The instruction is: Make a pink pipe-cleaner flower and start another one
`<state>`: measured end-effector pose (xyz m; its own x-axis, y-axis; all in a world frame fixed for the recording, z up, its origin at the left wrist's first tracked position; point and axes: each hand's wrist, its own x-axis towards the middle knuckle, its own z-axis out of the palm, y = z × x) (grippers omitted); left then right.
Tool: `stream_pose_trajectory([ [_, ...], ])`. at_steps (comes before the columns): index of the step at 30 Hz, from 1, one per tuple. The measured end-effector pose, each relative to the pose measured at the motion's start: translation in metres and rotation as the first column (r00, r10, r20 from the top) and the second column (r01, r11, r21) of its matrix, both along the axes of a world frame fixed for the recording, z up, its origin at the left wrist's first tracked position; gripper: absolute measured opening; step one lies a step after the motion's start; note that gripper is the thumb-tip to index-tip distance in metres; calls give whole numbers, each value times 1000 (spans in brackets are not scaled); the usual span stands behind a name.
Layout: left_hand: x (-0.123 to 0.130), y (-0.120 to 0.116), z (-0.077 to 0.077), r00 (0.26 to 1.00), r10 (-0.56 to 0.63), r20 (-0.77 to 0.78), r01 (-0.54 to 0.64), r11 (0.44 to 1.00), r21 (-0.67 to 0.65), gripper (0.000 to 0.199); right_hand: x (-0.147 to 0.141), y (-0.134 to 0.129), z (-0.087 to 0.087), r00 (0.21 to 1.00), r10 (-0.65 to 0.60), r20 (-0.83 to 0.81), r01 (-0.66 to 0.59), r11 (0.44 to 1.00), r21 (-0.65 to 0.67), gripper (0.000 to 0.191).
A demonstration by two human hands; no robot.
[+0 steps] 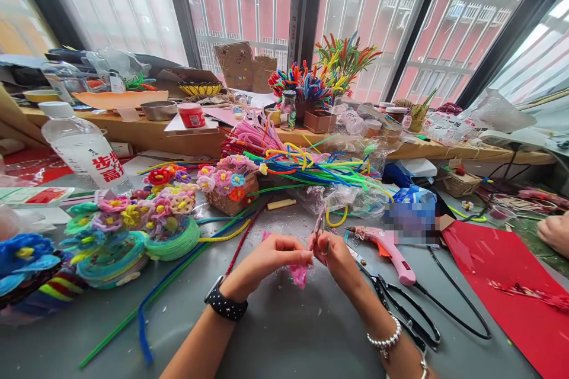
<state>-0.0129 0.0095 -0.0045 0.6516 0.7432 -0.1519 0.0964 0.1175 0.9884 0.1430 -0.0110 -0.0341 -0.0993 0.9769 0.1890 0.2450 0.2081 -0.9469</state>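
Note:
At the middle of the table my left hand (278, 257) is closed, pinching a fuzzy pink pipe-cleaner piece (299, 274) that hangs below its fingers. My right hand (333, 257) is closed around what looks like a small pair of scissors (319, 222), whose slim pinkish end points up and away. The fingertips of both hands almost meet, and the exact contact between tool and pink piece is hidden. Right of my right hand lie a pink glue gun (391, 249) and large black-handled scissors (406, 308).
Pipe-cleaner flower baskets (173, 237) and a water bottle (84, 148) stand left. Loose pipe cleaners (311, 169) lie across the back, below a cluttered ledge (200, 141). Red sheets (502, 284) lie right, near another person's hand (555, 231). The glue gun's cord loops across the table.

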Motion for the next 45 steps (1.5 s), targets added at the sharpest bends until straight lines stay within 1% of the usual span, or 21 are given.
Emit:
stream_pose_trajectory([
  [2, 0, 0, 1, 1000, 23, 6, -23, 1000, -12, 23, 2, 1, -2, 997, -11, -72, 10, 1000, -16, 67],
  [5, 0, 1, 2, 989, 131, 71, -129, 991, -33, 21, 5, 3, -4, 993, -40, -107, 36, 999, -34, 66],
  [8, 0, 2, 2, 964, 230, 134, -227, 973, -40, 23, 5, 2, -1, 996, -43, -72, 38, 997, -68, 54],
  [11, 0, 3, 0, 943, 300, 142, -304, 953, 9, 21, 2, -1, 6, 995, -5, -103, -6, 995, -103, 38],
  [13, -1, 4, 0, 922, 365, 125, -376, 924, 72, 20, 1, -2, 9, 991, 9, -134, -23, 994, -106, 34],
  [15, -1, 4, 1, 889, 442, 116, -455, 881, 128, 21, 1, -2, 9, 990, -7, -138, -7, 995, -100, 32],
  [17, -1, 4, 2, 861, 492, 130, -508, 848, 149, 24, 2, -1, 7, 991, -32, -126, 20, 996, -92, 33],
  [19, -1, 3, 5, 857, 488, 167, -511, 847, 147, 24, 3, 0, 5, 993, -46, -105, 37, 996, -84, 34],
  [24, -1, 1, 7, 891, 387, 238, -429, 888, 166, 20, 4, 0, 3, 998, -38, -40, 36, 998, -59, 43],
  [26, -1, 1, 6, 894, 375, 247, -420, 892, 165, 20, 3, 0, 5, 999, -21, -28, 19, 998, -64, 47],
  [30, 1, 3, 2, 865, 433, 253, -476, 868, 140, 19, -1, -1, 6, 997, 46, 55, -43, 997, -56, 56],
  [33, 2, 4, 1, 825, 491, 281, -527, 847, 69, 28, -4, -1, 2, 983, 128, 132, -123, 991, -48, 60],
  [35, 3, 5, 1, 814, 500, 295, -532, 846, 33, 33, -6, -1, -1, 971, 160, 179, -154, 987, -47, 59],
  [39, 3, 5, -1, 814, 494, 306, -533, 845, 54, 35, -8, -1, -5, 950, 141, 277, -140, 990, -23, 54],
  [43, 4, 5, -3, 815, 495, 301, -543, 834, 99, 30, -7, 0, -2, 931, 86, 356, -99, 995, 19, 50],
  [45, 4, 4, -3, 817, 497, 293, -543, 834, 99, 29, -7, -1, -1, 923, 76, 377, -93, 995, 29, 48],
])
